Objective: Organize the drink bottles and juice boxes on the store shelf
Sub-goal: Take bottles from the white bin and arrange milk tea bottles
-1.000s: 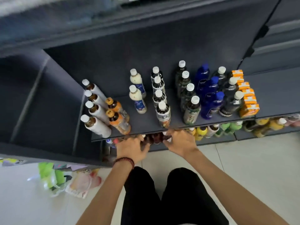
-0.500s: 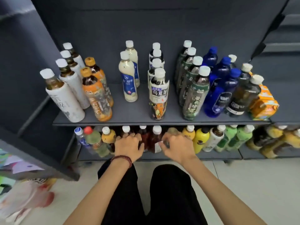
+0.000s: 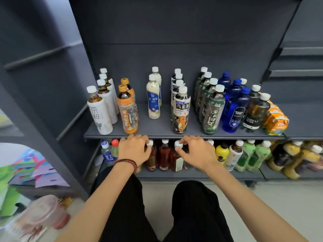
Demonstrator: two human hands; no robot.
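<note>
Both hands reach under the upper shelf [image 3: 157, 133] to the bottom shelf. My left hand [image 3: 133, 149] grips the white cap of a dark red tea bottle [image 3: 151, 158]. My right hand [image 3: 195, 151] pinches the white cap of another red bottle [image 3: 177, 159]. A third red bottle [image 3: 164, 158] stands between them, untouched. On the upper shelf stand rows of white-label tea bottles [image 3: 101, 110], orange-cap bottles [image 3: 127, 110], cream bottles [image 3: 153, 100], oolong bottles [image 3: 181, 110], green-label bottles [image 3: 212, 110], blue bottles [image 3: 236, 109] and orange juice boxes [image 3: 276, 121].
The bottom shelf also holds a water bottle [image 3: 106, 153], a yellow bottle [image 3: 221, 152], green bottles [image 3: 253, 154] and yellow-brown bottles [image 3: 293, 159] at the right. Coloured packets [image 3: 26, 173] and plastic cups [image 3: 43, 215] lie at the left. My knees are right before the shelf.
The view has dropped and closed in on the shelves. My hands stayed at the bottom shelf's red bottles and shifted up onto their caps.
</note>
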